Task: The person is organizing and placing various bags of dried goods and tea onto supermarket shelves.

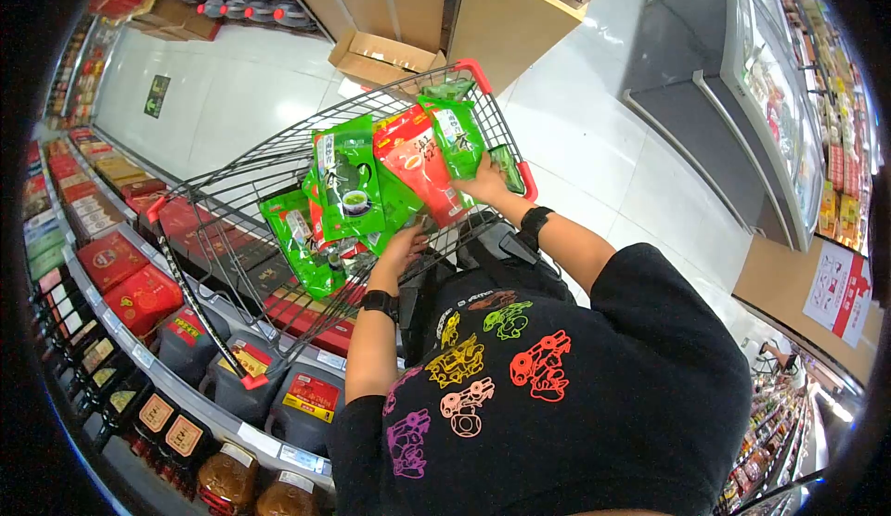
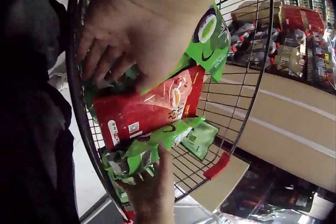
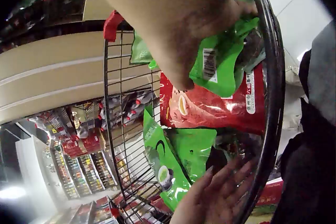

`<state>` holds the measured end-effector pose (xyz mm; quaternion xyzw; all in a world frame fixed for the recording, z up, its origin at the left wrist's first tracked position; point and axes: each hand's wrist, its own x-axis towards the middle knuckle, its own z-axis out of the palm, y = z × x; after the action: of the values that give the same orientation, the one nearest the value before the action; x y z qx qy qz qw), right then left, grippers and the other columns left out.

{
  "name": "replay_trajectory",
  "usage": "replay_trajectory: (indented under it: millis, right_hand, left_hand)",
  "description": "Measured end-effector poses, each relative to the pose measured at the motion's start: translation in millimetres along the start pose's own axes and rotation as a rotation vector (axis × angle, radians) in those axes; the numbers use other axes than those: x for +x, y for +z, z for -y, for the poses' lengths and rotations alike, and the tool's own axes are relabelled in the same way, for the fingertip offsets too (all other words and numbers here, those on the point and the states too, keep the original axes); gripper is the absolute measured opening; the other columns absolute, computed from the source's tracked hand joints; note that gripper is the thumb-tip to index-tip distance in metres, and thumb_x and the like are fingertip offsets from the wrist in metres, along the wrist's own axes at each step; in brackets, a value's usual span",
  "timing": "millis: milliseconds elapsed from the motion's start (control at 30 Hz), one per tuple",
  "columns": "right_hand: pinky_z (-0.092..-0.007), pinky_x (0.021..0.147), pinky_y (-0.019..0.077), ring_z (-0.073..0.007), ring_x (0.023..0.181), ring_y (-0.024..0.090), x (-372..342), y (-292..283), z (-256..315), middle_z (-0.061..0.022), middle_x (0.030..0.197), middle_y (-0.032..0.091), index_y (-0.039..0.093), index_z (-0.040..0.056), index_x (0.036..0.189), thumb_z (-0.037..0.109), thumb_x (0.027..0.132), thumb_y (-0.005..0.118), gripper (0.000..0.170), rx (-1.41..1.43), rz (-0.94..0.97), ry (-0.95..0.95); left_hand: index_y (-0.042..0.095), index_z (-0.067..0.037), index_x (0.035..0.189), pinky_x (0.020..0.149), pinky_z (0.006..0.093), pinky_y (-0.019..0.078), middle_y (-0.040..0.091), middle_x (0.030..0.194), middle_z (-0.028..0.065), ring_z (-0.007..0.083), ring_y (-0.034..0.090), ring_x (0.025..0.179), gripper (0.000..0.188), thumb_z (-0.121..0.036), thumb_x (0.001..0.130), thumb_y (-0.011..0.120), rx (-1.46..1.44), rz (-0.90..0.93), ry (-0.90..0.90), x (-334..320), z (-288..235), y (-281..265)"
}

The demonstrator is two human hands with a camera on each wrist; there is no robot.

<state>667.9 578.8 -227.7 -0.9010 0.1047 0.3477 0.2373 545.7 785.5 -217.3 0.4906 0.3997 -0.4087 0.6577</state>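
Note:
In the head view my right hand (image 1: 486, 182) grips the near edge of a green tea bag (image 1: 455, 135) at the cart's right end. The right wrist view shows its thumb and fingers on either side of that bag. My left hand (image 1: 405, 249) is held over the cart's near side with fingers extended, close to other green tea bags (image 1: 348, 177). Its palm and loosely spread fingers show in the right wrist view. Between the hands lies a red tea bag (image 1: 422, 159) printed with a cup, partly covered by the green bags.
The wire shopping cart (image 1: 241, 159) has red corner caps. Shelves with red boxes (image 1: 144, 300) and dark jugs (image 1: 243, 367) run along the left. An open cardboard box (image 1: 385, 59) stands beyond the cart, and a grey freezer case (image 1: 715, 80) is at the right.

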Motion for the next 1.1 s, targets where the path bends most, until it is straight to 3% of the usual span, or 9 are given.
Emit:
replay_trajectory:
  millis: [200, 233, 367, 500, 633, 767, 900, 1000, 1100]
  right_hand:
    - [-0.0549, 0.098, 0.0212, -0.0407, 0.125, 0.018, -41, 0, 37, -0.0236, 0.135, 0.019, 0.019, 0.0057, 0.134, 0.040, 0.064, 0.068, 0.093, -0.159, -0.224, -0.106]
    - [-0.0546, 0.097, 0.0222, -0.0406, 0.123, 0.019, -40, 7, 38, -0.0235, 0.134, 0.020, 0.021, 0.0054, 0.133, 0.038, 0.065, 0.067, 0.089, -0.179, -0.310, -0.213]
    - [-0.0447, 0.094, 0.0310, -0.0383, 0.114, 0.034, -37, 17, 61, -0.0214, 0.118, 0.041, 0.046, 0.0021, 0.114, 0.033, 0.068, 0.064, 0.058, -0.046, -0.292, -0.495]
    - [-0.0398, 0.087, 0.0393, -0.0362, 0.103, 0.047, -29, 29, 87, -0.0203, 0.102, 0.054, 0.053, -0.0016, 0.102, 0.040, 0.071, 0.060, 0.053, -0.077, -0.153, -0.555]
    - [-0.0425, 0.085, 0.0418, -0.0382, 0.100, 0.052, -28, 44, 111, -0.0271, 0.105, 0.054, 0.051, -0.0096, 0.102, 0.057, 0.073, 0.053, 0.073, -0.165, 0.129, -0.519]
    - [-0.0413, 0.081, 0.0451, -0.0382, 0.096, 0.056, -16, 67, 112, -0.0295, 0.101, 0.056, 0.053, -0.0093, 0.104, 0.062, 0.067, 0.056, 0.080, -0.098, 0.266, -0.350]
    - [-0.0407, 0.085, 0.0432, -0.0381, 0.101, 0.053, -4, 82, 112, -0.0305, 0.107, 0.053, 0.051, -0.0125, 0.107, 0.068, 0.064, 0.055, 0.091, -0.115, 0.242, -0.225]
    - [-0.0395, 0.085, 0.0432, -0.0361, 0.100, 0.054, -8, 69, 122, -0.0292, 0.108, 0.053, 0.049, -0.0136, 0.108, 0.067, 0.066, 0.055, 0.091, -0.154, 0.277, -0.150]
    - [-0.0366, 0.079, 0.0451, -0.0302, 0.096, 0.056, -2, 68, 120, -0.0263, 0.104, 0.055, 0.051, -0.0132, 0.106, 0.066, 0.068, 0.054, 0.088, -0.043, 0.411, -0.140]
  left_hand:
    - [0.057, -0.004, 0.100, 0.078, 0.0291, 0.0398, 0.060, 0.101, 0.0069, 0.0187, 0.054, 0.098, 0.037, -0.037, 0.087, 0.044, -0.008, 0.275, 0.049, -25, -14, -35]
    - [0.059, -0.004, 0.093, 0.069, 0.0272, 0.0433, 0.062, 0.090, 0.0071, 0.0162, 0.058, 0.082, 0.034, -0.035, 0.088, 0.045, -0.109, 0.321, 0.118, -30, -16, -44]
    - [0.057, -0.004, 0.078, 0.043, 0.0226, 0.0352, 0.062, 0.072, 0.0053, 0.0114, 0.050, 0.050, 0.030, -0.032, 0.086, 0.049, -0.453, -0.024, 0.415, -26, -9, -98]
    - [0.054, -0.004, 0.078, 0.053, 0.0222, 0.0365, 0.057, 0.069, 0.0034, 0.0091, 0.049, 0.059, 0.023, -0.025, 0.079, 0.062, -0.538, -0.699, 0.661, -15, 2, -126]
    - [0.053, -0.002, 0.077, 0.064, 0.0265, 0.0405, 0.056, 0.075, 0.0060, 0.0138, 0.049, 0.069, 0.032, -0.028, 0.072, 0.071, -0.378, -0.991, 0.620, -9, 7, -139]
    - [0.053, 0.004, 0.093, 0.075, 0.0324, 0.0424, 0.054, 0.089, 0.0117, 0.0206, 0.051, 0.081, 0.050, -0.036, 0.069, 0.072, -0.374, -0.716, 0.488, 13, 16, -157]
    - [0.051, 0.005, 0.098, 0.085, 0.0415, 0.0394, 0.038, 0.116, 0.0242, 0.0303, 0.043, 0.104, 0.069, -0.043, 0.057, 0.078, -0.081, -0.914, 0.235, -2, 0, -146]
    - [0.051, 0.004, 0.098, 0.080, 0.0388, 0.0428, 0.038, 0.116, 0.0229, 0.0275, 0.048, 0.096, 0.065, -0.041, 0.060, 0.078, -0.167, -1.040, 0.140, 4, -3, -137]
    - [0.051, 0.002, 0.095, 0.073, 0.0340, 0.0461, 0.045, 0.109, 0.0179, 0.0230, 0.053, 0.085, 0.056, -0.038, 0.065, 0.076, -0.345, -0.783, 0.306, 5, 4, -143]
